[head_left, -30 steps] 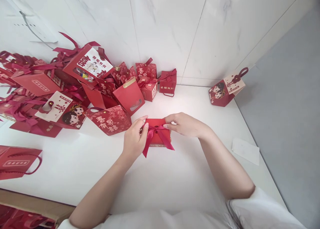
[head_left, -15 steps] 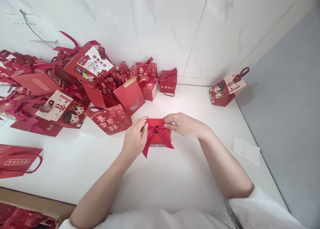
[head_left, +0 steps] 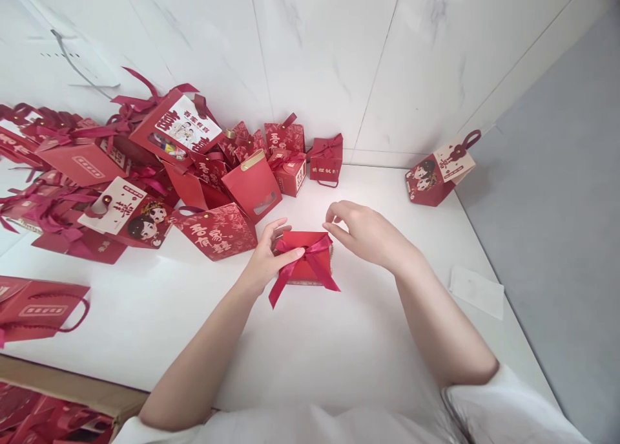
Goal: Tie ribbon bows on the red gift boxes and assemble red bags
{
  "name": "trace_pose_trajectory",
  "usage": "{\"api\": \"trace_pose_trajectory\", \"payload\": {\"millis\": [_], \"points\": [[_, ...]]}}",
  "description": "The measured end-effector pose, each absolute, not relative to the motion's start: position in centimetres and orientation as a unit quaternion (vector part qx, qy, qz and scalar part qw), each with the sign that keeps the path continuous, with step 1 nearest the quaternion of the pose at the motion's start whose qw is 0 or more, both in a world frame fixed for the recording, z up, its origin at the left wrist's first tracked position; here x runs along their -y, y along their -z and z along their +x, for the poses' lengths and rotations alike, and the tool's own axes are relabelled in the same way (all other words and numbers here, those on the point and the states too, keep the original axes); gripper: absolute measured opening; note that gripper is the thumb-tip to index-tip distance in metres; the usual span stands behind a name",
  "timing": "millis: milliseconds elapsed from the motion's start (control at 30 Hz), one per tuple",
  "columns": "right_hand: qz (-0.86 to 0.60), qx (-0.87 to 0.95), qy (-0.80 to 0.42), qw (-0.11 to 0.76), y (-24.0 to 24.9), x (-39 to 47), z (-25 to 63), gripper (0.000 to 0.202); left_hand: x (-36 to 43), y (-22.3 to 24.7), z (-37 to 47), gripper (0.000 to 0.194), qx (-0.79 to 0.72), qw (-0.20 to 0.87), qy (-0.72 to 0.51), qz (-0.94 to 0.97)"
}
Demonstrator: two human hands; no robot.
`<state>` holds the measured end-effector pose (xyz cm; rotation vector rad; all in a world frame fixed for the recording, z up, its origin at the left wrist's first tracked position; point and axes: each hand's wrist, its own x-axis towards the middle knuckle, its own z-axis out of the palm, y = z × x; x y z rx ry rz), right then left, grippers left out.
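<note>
A small red gift box (head_left: 298,273) with a magenta ribbon bow (head_left: 312,253) on its top stands on the white table in front of me. Two ribbon tails hang down over its near side. My left hand (head_left: 271,256) holds the box at its left side, with the thumb lying on the bow and the fingers around the far left corner. Just off the box's upper right corner, my right hand (head_left: 356,231) hovers with thumb and fingers apart and nothing between them.
Many red gift boxes (head_left: 216,234) are piled at the left and back. One box (head_left: 436,172) stands at the back right, near a white paper (head_left: 477,292). A red bag (head_left: 43,308) lies left. A cardboard carton (head_left: 72,386) with red items sits lower left.
My right hand has let go of the ribbon and moved up and right off the box. My left thumb has shifted onto the bow's middle.
</note>
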<state>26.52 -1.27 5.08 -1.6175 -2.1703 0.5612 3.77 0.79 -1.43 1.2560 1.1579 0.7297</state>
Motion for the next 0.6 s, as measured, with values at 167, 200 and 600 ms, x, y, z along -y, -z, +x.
{"api": "trace_pose_trajectory", "payload": {"millis": [167,200,600], "points": [[-0.557,0.790,-0.201,0.157,-7.3,3.5,25.7,0.016,-0.7,1.3,3.3,0.082,-0.496,0.588,-0.291,0.569],[-0.552,0.795,-0.209,0.137,-7.6,3.8,25.7,0.017,-0.6,1.3,3.4,0.081,-0.502,0.578,-0.289,0.575],[-0.450,0.847,-0.281,0.034,-8.6,5.9,24.6,0.026,-0.9,2.1,3.8,0.033,-0.535,0.468,-0.379,0.593]]}}
